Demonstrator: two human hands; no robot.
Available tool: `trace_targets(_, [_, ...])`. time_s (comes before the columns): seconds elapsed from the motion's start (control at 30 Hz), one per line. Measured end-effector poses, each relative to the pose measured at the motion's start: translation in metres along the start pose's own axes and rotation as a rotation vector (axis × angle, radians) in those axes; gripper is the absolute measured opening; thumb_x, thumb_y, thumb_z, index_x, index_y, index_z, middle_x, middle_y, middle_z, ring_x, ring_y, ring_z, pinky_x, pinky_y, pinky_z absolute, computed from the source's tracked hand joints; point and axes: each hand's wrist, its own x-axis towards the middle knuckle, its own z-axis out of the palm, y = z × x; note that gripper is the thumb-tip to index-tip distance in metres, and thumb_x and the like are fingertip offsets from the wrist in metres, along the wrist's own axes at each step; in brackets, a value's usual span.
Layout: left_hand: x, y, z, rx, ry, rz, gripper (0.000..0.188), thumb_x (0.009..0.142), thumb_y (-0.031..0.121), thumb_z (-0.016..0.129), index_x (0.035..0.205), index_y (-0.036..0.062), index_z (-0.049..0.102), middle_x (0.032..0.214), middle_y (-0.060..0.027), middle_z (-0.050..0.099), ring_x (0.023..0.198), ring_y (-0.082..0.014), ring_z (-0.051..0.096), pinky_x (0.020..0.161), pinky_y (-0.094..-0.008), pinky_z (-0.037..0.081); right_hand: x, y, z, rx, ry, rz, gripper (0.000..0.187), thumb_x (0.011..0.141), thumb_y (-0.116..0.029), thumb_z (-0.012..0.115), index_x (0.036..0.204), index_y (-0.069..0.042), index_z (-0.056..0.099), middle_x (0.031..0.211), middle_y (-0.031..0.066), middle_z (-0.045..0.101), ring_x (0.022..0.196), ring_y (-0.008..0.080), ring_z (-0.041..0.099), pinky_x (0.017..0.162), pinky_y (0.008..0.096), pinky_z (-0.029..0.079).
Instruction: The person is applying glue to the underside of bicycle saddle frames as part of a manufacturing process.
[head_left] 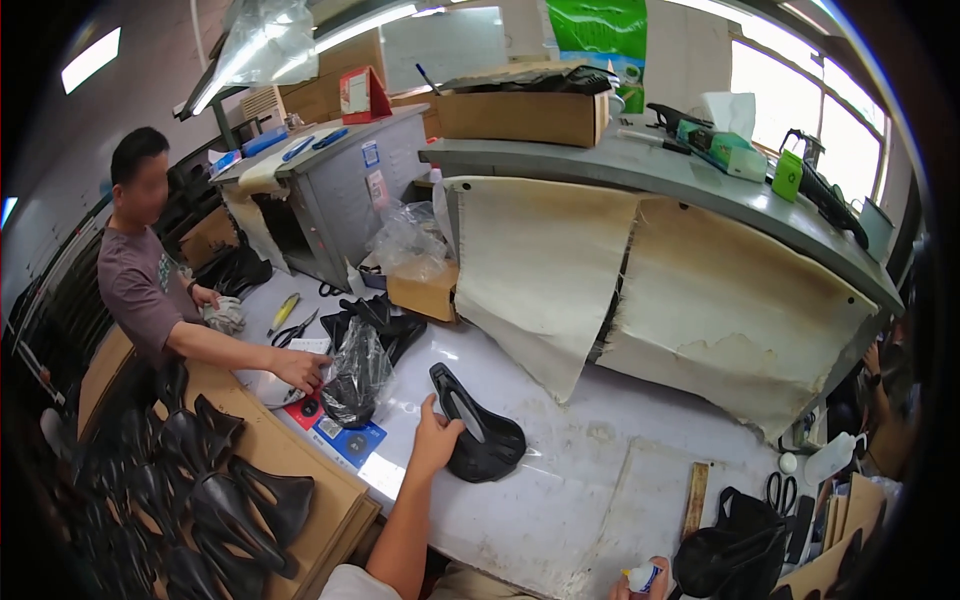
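My left grip (pixel 433 440) pinches a glossy black saddle-shaped piece (pixel 495 447) (I'd hold it steady); right grip (pixel 657 587)'s clamped on a white-and-blue plastic bottle (pixel 641 577).

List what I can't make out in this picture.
Right hand: head view, mostly cut off by the lower edge.
Small bottle: head view, partly covered by that hand's fingers.
Black saddle at the left hand: head view, its underside faces away.
Space under the shelf: head view, hidden behind cream cloths.
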Motion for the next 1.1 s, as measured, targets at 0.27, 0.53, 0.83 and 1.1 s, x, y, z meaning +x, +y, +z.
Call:
trace_targets(0.27, [-0.090,0.038,0.033,-0.717,-0.593,-0.360,0.069,0.079,0.011,0.072,0.140,-0.0019,0.044,0.105,-0.0011,0.060,0.096,-0.0118,0.058,0.087,-0.0273,0.045,-0.001,0.018,0.048,-0.206,-0.200,-0.135,0.027,0.100,-0.033,0.057,0.105,-0.009,0.047,0.077,0.0066,0.060,0.044,0.0137,0.046,0.038,0.0264,0.038])
trace_targets(0.53, [-0.106,0.054,0.057,-0.956,-0.769,-0.353,0.081,0.082,0.004,0.067,0.152,0.0030,0.026,0.144,-0.0233,0.048,0.134,-0.0377,0.048,0.109,-0.0473,0.045,-0.001,0.038,0.063,-0.344,-0.179,-0.102,0.029,0.087,-0.012,0.071,0.104,-0.002,0.050,0.075,0.0078,0.059,0.051,0.0142,0.056,0.043,0.0264,0.045])
trace_targets(0.83, [-0.117,0.055,0.062,-0.928,-0.720,-0.320,0.078,0.083,0.005,0.066,0.151,0.0075,0.030,0.141,-0.0243,0.049,0.130,-0.0391,0.053,0.105,-0.0486,0.047,-0.007,0.046,0.069,-0.668,-0.105,-0.148,0.028,0.084,-0.005,0.074,0.103,-0.002,0.053,0.082,0.0049,0.060,0.062,0.0072,0.057,0.056,0.0226,0.049])
trace_targets(1.1, [-0.114,0.052,0.063,-0.910,-0.727,-0.325,0.081,0.082,0.006,0.066,0.153,0.0061,0.027,0.140,-0.0252,0.049,0.129,-0.0393,0.054,0.105,-0.0491,0.047,-0.008,0.051,0.065,-0.895,-0.062,-0.261,0.032,0.081,-0.009,0.079,0.102,-0.003,0.057,0.087,0.0031,0.061,0.075,0.0072,0.057,0.068,0.0236,0.049])
